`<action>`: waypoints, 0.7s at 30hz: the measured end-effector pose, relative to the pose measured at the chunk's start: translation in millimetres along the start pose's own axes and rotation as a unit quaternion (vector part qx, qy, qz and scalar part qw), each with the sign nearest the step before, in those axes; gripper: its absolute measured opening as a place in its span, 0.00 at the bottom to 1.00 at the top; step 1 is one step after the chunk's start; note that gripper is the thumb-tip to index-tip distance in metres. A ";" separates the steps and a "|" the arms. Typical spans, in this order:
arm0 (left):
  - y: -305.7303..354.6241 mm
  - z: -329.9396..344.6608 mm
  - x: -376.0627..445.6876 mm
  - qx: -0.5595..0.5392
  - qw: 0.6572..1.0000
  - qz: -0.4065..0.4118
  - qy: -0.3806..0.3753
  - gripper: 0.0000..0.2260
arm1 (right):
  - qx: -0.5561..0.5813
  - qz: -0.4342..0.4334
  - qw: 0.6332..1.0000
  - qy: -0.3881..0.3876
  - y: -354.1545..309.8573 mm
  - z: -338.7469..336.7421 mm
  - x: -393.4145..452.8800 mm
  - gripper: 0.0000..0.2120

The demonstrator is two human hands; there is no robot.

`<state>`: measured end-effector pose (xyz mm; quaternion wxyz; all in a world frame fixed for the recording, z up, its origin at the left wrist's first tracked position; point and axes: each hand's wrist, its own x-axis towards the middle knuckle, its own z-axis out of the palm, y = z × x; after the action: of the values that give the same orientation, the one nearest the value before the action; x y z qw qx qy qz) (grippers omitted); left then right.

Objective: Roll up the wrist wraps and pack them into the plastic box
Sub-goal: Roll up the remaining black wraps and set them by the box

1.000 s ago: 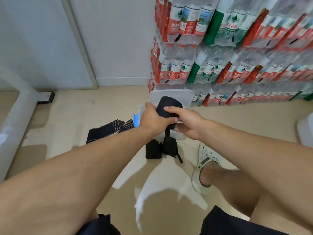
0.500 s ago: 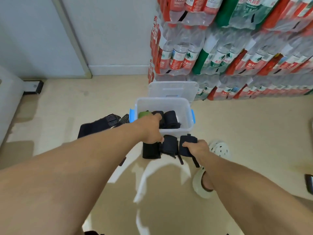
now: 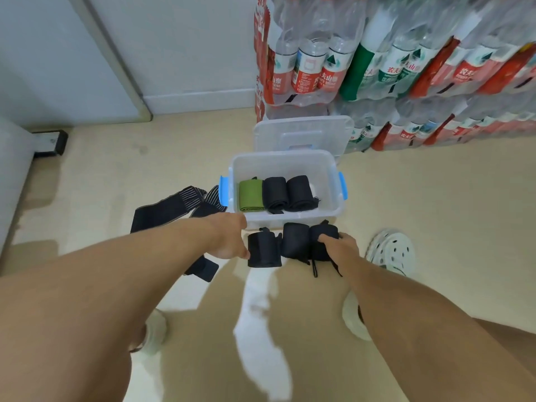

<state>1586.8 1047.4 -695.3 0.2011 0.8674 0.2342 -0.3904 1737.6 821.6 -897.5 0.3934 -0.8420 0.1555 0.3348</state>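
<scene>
- Overhead, from the head camera, a clear plastic box (image 3: pixel 333 211) with two blue latches (image 3: pixel 224 195) sits open on the beige floor (image 3: pixel 435 213), its translucent lid (image 3: pixel 303 134) propped behind it against the bottle stack.
- Labels: the shrink-wrapped water bottles (image 3: pixel 327 62) carry red and green labels with Chinese characters, "农夫山泉" legible on several; the smaller print is too blurred to read.
- Count inside the box: three rolled wraps lie side by side along the near wall, one green roll (image 3: pixel 250 195) at the left, then two dark rolls (image 3: pixel 275 193) to its right.
- Count on the floor: three more dark rolled wrist wraps lie in a row just in front of the box, namely a left roll (image 3: pixel 264 250), a middle roll (image 3: pixel 295 240) and a right roll (image 3: pixel 324 242), with thin loops trailing toward the camera.
- Unrolled: one striped dark wrap (image 3: pixel 171 207) lies flat to the left of the box, running under the left forearm.
- Left hand (image 3: pixel 229 237): its fingers reach the left roll's side and touch it; whether they grip it I cannot tell.
- Right hand (image 3: pixel 340 246): fingers curled over the right roll, holding it on the floor.
- Two pale perforated clogs (image 3: pixel 391 250) are on the person's feet.
</scene>
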 end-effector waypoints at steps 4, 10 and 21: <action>0.3 0.7 -1.5 -0.011 1.000 0.003 -0.012 0.33 | 0.021 -0.015 0.999 -0.034 5.1 7.1 -0.5 0.18; -15.0 3.4 -13.8 -0.013 1.000 -0.002 -0.022 0.34 | -0.050 -0.025 0.996 -0.063 1.5 6.9 -1.8 0.25; -63.8 -10.3 -64.2 -0.044 0.998 -0.022 0.039 0.33 | -0.215 -0.231 0.941 0.120 -26.1 9.3 -60.3 0.14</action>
<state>1519.3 1088.5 -650.0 0.2209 0.8671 0.2776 -0.3498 1703.4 845.3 -845.9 0.2479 -0.9533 -0.0728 0.1566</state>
